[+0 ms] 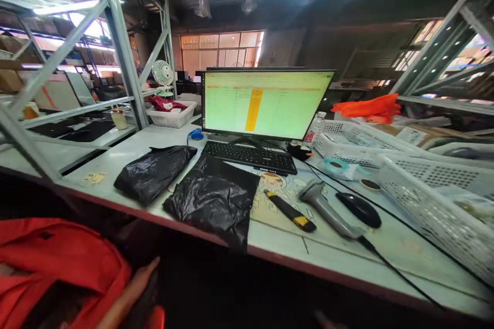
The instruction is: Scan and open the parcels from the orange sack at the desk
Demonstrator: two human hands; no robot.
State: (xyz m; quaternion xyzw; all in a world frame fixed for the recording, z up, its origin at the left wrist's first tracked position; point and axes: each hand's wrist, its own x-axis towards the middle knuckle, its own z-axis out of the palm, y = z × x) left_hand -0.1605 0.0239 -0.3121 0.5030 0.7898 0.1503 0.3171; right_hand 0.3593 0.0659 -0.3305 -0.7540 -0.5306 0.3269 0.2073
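In the near foreground, below the table edge, the left hand (148, 271) is located beside the red fabric item (65, 247) at lower left; finger position and contact cannot be determined. The right hand (324, 320) shows only as a dim blur at the bottom edge; its state cannot be determined. The white table (278, 244) supports two black plastic bags (219, 195), contents hidden; one overhangs the front edge. To their right lie a cutter (289, 211), a barcode scanner (332, 211) and a mouse (358, 209). Farther right, perforated white baskets (409, 205) hold clear plastic packaging (474, 206). Behind the bags are a keyboard (250, 157) and a lit monitor (227, 103). Left of the monitor, a smaller basket (173, 121) contains a red package (165, 104). Metal racking (116, 25) flanks the table; a window (219, 49) is set beyond.
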